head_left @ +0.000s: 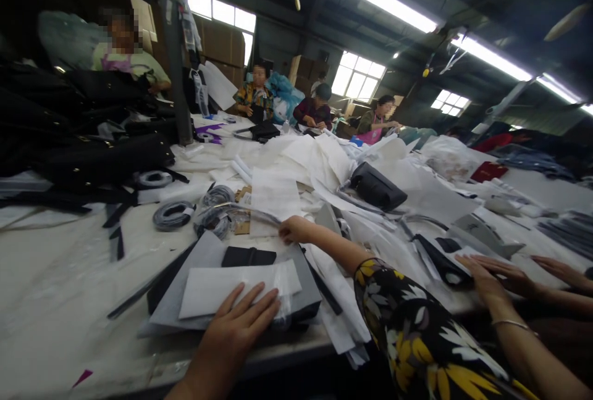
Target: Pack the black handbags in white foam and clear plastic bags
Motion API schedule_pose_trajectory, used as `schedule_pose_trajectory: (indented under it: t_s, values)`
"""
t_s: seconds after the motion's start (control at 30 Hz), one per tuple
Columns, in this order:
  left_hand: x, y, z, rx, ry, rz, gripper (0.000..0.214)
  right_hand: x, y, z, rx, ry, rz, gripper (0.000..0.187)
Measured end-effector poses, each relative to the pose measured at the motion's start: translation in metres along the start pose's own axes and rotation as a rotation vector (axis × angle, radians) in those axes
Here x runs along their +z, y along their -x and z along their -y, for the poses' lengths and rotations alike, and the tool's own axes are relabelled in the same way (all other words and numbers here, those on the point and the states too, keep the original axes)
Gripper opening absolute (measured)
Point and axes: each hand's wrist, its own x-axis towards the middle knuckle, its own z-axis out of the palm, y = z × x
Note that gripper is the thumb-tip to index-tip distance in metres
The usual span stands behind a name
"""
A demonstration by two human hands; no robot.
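Note:
My left hand (248,316) lies flat with fingers spread on a white foam-like sheet (208,289). Beneath that sheet is a flat black bag (248,256) with grey sheets (171,307) around it; clear plastic shows beside my fingers. My right hand (295,230), at the end of a floral sleeve, reaches beyond the bag. Its fingers are closed at the end of a grey plastic-wrapped strap (252,210), which curves back to a coil (213,222). More coiled straps (173,215) sit to the left.
Black bags (106,159) are piled at left, near a post (173,79). White sheets (315,156) and a wrapped black bag (377,187) cover the middle. At right, a co-worker's hands (491,279) rest on another bag. Other people sit across the table.

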Motion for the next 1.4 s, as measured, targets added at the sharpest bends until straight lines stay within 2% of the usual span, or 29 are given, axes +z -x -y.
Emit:
schedule_pose_trajectory:
  t_s: [0.1, 0.23, 0.33, 0.43, 0.5, 0.57, 0.63, 0.73, 0.83, 0.97, 1.07, 1.13, 1.2, 1.3, 1.4]
  values:
    - [0.000, 0.001, -0.003, -0.027, 0.041, 0.015, 0.047, 0.017, 0.044, 0.027, 0.012, 0.011, -0.197, 0.028]
    - [-0.003, -0.002, -0.006, -0.041, 0.112, 0.090, 0.044, 0.074, 0.104, 0.060, -0.183, 0.020, -0.305, 0.050]
    - [-0.017, -0.004, 0.001, -0.007, 0.192, 0.135, 0.045, 0.104, 0.123, 0.066, -0.248, 0.084, -0.380, 0.058]
    - [-0.042, 0.003, 0.026, 0.052, 0.190, 0.146, 0.053, 0.110, 0.120, 0.060, -0.263, 0.126, -0.379, 0.061]
    - [-0.061, 0.014, 0.049, 0.051, 0.102, 0.157, 0.057, 0.108, 0.115, 0.056, -0.260, 0.142, -0.377, 0.062]
    - [-0.073, 0.028, 0.070, 0.030, 0.007, 0.239, 0.060, 0.105, 0.113, 0.055, -0.257, 0.152, -0.380, 0.063]
    - [-0.077, 0.040, 0.083, 0.027, -0.025, 0.313, 0.060, 0.104, 0.117, 0.061, -0.252, 0.157, -0.420, 0.061]
    - [-0.072, 0.053, 0.088, -0.014, 0.022, 0.346, 0.063, 0.114, 0.133, 0.084, -0.231, 0.082, -0.563, 0.041]
    - [-0.064, 0.060, 0.084, -0.076, 0.078, 0.352, 0.066, 0.138, 0.150, 0.113, -0.108, -0.220, -0.588, 0.032]
    - [-0.059, 0.064, 0.082, -0.113, 0.115, 0.326, 0.067, 0.167, 0.153, 0.132, 0.205, -0.929, -0.417, 0.030]
    - [-0.056, 0.066, 0.081, -0.129, 0.136, 0.274, 0.068, 0.172, 0.149, 0.138, 0.199, -1.413, -0.359, 0.033]
    - [-0.053, 0.068, 0.081, -0.148, 0.133, 0.238, 0.071, 0.171, 0.145, 0.146, 0.153, -1.555, -0.409, 0.033]
    - [-0.048, 0.071, 0.080, -0.196, 0.107, 0.187, 0.075, 0.168, 0.139, 0.158, 0.091, -1.556, -0.526, 0.032]
    - [-0.042, 0.078, 0.078, -0.333, 0.039, 0.125, 0.068, 0.161, 0.124, 0.167, -0.106, -1.419, -0.652, 0.028]
    - [-0.040, 0.081, 0.075, -0.463, -0.038, 0.082, 0.062, 0.149, 0.115, 0.143, -0.257, -1.025, -0.702, 0.021]
